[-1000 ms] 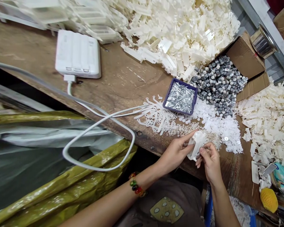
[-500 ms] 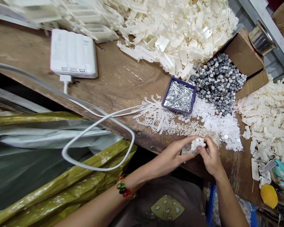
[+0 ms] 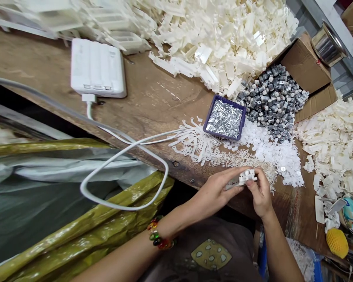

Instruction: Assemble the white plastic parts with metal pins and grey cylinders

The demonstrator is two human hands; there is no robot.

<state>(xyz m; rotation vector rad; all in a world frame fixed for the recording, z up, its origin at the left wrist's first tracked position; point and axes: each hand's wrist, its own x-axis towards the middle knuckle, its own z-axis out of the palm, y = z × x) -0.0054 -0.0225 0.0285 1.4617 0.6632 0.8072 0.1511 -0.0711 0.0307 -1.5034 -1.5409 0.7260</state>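
Observation:
Both my hands meet at the near edge of the wooden table [image 3: 153,98]. My left hand [image 3: 216,192] is closed around a small white plastic part [image 3: 246,176], thumb and fingers gripping it from the left. My right hand [image 3: 260,194] pinches the same part from the right with its fingertips. Just beyond the hands lie thin white plastic strips [image 3: 194,143], small white discs [image 3: 276,156] and a purple tray [image 3: 206,124] full of shiny metal pins [image 3: 225,118].
A big heap of cream plastic pieces [image 3: 217,35] fills the table's far side, with another heap [image 3: 338,145] at the right. A cardboard box [image 3: 306,70] spills grey parts [image 3: 273,100]. A white power bank [image 3: 97,72] with its cable [image 3: 120,156] lies at left. A yellow-green bag [image 3: 76,231] hangs below the table.
The white part has been turned from upright to lying flatter between my fingers, and both hands have closed in on it. The view has shifted slightly.

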